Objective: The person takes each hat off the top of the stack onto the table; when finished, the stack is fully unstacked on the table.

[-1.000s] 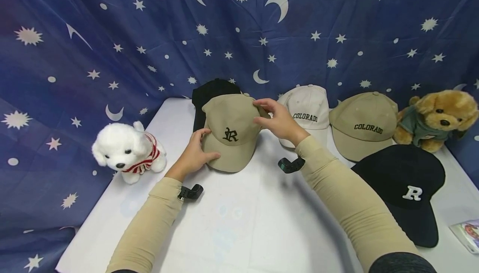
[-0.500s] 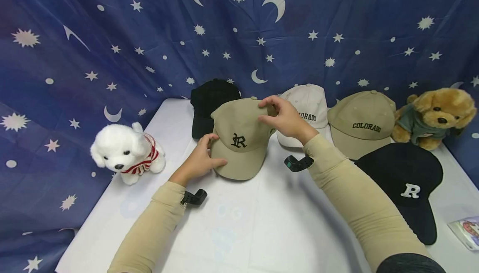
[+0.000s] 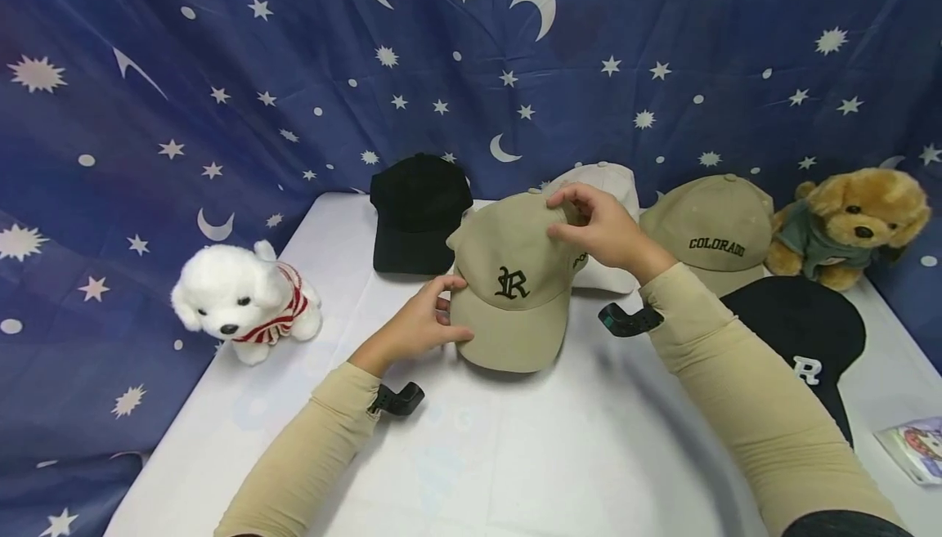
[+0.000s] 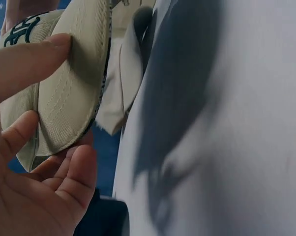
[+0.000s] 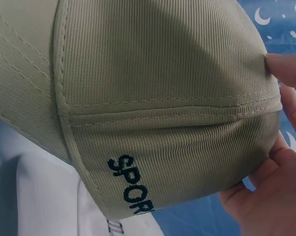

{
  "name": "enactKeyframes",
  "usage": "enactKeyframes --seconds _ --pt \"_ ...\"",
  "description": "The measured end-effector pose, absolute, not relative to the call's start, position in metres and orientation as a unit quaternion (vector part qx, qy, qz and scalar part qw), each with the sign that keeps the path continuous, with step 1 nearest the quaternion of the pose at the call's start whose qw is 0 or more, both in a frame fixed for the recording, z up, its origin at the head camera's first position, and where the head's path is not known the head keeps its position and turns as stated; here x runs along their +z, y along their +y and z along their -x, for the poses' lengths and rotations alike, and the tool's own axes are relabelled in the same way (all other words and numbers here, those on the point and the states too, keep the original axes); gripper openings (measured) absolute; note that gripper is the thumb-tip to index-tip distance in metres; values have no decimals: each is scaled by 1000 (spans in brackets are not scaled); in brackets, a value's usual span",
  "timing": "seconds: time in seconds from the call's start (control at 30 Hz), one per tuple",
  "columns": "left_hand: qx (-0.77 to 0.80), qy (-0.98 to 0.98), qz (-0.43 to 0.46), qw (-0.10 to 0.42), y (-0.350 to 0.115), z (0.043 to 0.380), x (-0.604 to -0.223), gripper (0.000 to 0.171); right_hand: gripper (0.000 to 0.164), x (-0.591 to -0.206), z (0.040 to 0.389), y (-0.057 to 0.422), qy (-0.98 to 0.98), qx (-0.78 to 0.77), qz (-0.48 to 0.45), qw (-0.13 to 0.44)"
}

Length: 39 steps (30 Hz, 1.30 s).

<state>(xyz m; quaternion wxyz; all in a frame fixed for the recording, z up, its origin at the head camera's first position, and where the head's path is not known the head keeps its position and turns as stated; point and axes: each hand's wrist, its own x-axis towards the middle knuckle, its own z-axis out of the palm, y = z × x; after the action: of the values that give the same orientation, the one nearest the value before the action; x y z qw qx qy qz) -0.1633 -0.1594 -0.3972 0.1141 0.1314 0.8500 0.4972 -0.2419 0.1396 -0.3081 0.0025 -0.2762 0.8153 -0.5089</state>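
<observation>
The cap [image 3: 513,284] is beige, with a button on top and an ornate dark R-like emblem on the front of its crown. Dark lettering beginning "SPOR" runs along one side; the rest is out of sight. The right wrist view shows ribbed cloth, stitched seams and a few soft creases above the lettering. Rows of stitching follow the curved brim. The cap is held above the table [image 3: 471,463], crown up, brim sloping down toward the person. The left hand [image 3: 423,320] grips the brim's side; the right hand [image 3: 607,230] pinches the crown toward the back.
</observation>
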Motion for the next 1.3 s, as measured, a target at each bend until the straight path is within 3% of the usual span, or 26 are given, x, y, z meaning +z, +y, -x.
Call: enactKeyframes --seconds 0.23,1.3 --pt "486 852 -160 108 -143 158 -398 71 30 -304 233 160 835 -482 265 2" --pt "475 835 -216 177 -48 144 -406 72 37 -322 191 262 887 -403 219 -46"
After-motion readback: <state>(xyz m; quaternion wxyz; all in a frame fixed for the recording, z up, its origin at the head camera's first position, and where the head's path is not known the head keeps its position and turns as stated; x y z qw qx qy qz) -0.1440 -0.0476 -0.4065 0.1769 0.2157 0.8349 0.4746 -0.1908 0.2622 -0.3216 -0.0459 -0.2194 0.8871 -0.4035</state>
